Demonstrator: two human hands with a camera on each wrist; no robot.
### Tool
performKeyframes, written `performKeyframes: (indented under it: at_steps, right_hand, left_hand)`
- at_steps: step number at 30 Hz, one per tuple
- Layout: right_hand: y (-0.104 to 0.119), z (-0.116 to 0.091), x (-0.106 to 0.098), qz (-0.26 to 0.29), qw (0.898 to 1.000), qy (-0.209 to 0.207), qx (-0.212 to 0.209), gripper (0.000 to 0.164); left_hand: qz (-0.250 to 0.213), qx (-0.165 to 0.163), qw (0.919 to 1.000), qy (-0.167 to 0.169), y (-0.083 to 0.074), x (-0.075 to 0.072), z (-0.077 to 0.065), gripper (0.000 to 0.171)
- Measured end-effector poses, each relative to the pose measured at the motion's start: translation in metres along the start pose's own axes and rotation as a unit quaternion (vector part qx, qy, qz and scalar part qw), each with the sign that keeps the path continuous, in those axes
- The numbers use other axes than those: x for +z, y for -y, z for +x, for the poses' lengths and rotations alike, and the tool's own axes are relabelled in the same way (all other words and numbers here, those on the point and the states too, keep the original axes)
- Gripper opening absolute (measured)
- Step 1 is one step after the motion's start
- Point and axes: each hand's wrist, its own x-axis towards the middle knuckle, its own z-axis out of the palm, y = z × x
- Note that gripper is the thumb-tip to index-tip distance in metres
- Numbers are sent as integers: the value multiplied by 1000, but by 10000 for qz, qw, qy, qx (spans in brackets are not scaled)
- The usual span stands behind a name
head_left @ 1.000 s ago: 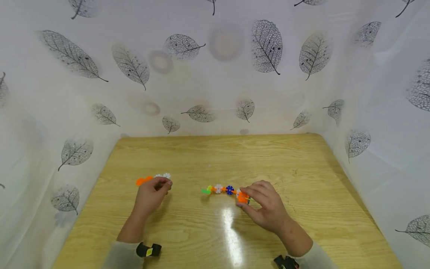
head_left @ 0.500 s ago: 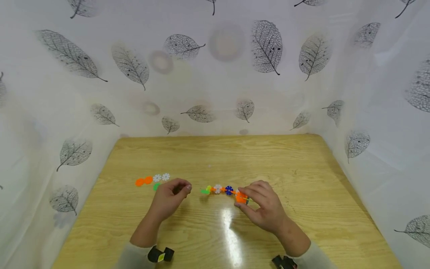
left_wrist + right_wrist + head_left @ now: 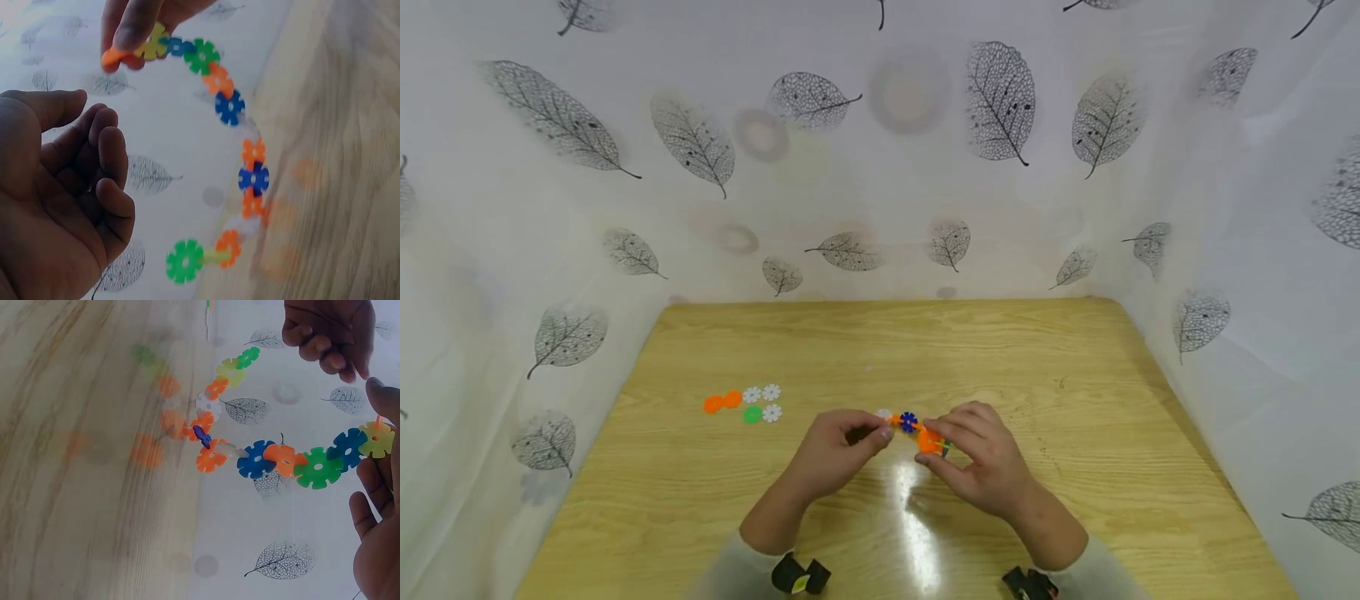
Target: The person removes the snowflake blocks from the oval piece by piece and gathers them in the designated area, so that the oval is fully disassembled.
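Note:
My right hand (image 3: 983, 454) pinches one end of a chain of interlocking plastic snowflake discs (image 3: 908, 422). In the left wrist view, an orange disc (image 3: 112, 57) sits at its thumb and fingertips, beside a yellow one. From there the chain hangs in a curve of blue, green, orange and white discs, ending in a green disc (image 3: 185, 261). My left hand (image 3: 838, 454), in front of the chain's far part in the head view, has loosely bent fingers. Its palm (image 3: 56, 212) shows nothing held in the left wrist view.
On the left of the wooden table (image 3: 700, 500) lie loose discs: orange ones (image 3: 713, 404), white ones (image 3: 771, 392) and a green one (image 3: 752, 414). A leaf-printed curtain (image 3: 850, 183) surrounds the table's back and sides.
My left hand has moved right, from the loose discs to the chain, uncovering a green and a white disc. The right hand keeps its pinch and shifts slightly left.

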Motion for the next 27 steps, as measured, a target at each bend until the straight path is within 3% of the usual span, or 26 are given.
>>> performKeyframes:
  at_steps: [10,22,27]
  right_hand:
    - [3,3,1,-61,9999,96,15,36]
    - [4,1,-1,-121,9997,192,-35,36]
    - [4,-1,-4,-144,9998,94,50,32]
  left_hand:
    - [-32,275,9989,371,-16,20,11,15]
    - [303,252,9987,316,-19,23,11,13]
    - [320,21,9993,196,-21,19,8,14]
